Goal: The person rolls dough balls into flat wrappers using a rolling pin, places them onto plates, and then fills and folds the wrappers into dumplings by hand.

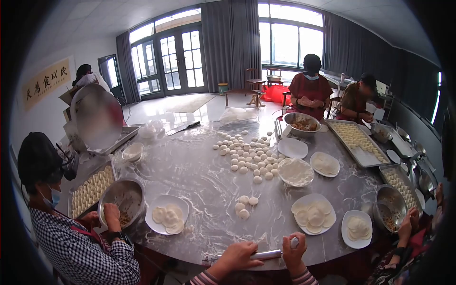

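A metal rolling pin (270, 254) lies across the near edge of the floured table. My left hand (239, 257) is closed over its left part, thumb along the barrel. At the right end, my right hand (294, 251) curls its fingers round the handle. Just behind the barrel, between the hands, is a pale patch that may be dough; I cannot make it out. A few small dough discs (244, 207) lie farther in. Right of them, a white plate (328, 229) carries stacked round dumpling wrappers (315, 214).
Many flattened dough pieces (256, 156) cover the table's middle, beside a bowl of flour (296, 172). A knife (184, 128) lies at the far left. Co-workers sit round the table with filling bowls (137, 190) and trays of dumplings (354, 137); one person's hands (409, 224) are close on my right.
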Motion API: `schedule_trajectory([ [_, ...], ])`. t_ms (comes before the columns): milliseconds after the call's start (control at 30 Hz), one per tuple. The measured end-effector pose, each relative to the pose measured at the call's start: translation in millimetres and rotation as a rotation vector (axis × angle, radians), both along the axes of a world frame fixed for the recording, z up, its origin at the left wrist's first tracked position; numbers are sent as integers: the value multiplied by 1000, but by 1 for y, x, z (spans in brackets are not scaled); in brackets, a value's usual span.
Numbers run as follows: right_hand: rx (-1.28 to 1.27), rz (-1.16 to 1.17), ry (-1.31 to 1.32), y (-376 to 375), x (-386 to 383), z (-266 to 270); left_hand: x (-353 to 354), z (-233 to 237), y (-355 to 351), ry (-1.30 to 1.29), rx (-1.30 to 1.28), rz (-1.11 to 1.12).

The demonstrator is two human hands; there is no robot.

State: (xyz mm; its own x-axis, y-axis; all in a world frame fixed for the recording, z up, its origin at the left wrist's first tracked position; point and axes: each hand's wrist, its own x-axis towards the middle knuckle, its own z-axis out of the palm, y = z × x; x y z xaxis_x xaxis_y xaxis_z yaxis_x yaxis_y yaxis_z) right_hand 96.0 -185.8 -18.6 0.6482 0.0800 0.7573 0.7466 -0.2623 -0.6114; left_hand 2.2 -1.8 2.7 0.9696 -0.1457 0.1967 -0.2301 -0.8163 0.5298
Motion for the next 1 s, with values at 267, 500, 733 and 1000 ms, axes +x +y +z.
schedule_trajectory([
  [267, 11, -9, 4, 1, 0, -1, 1, -4, 0, 3, 5, -9],
  [500, 39, 27, 48, 1, 0, -3, 0, 1, 1, 32, 15, -15],
  [733, 34, 26, 42, 1, 0, -4, 0, 2, 0, 34, 24, -14],
  [1000, 38, 28, 46, 2, -1, -2, -1, 3, 1, 14, -3, -21],
])
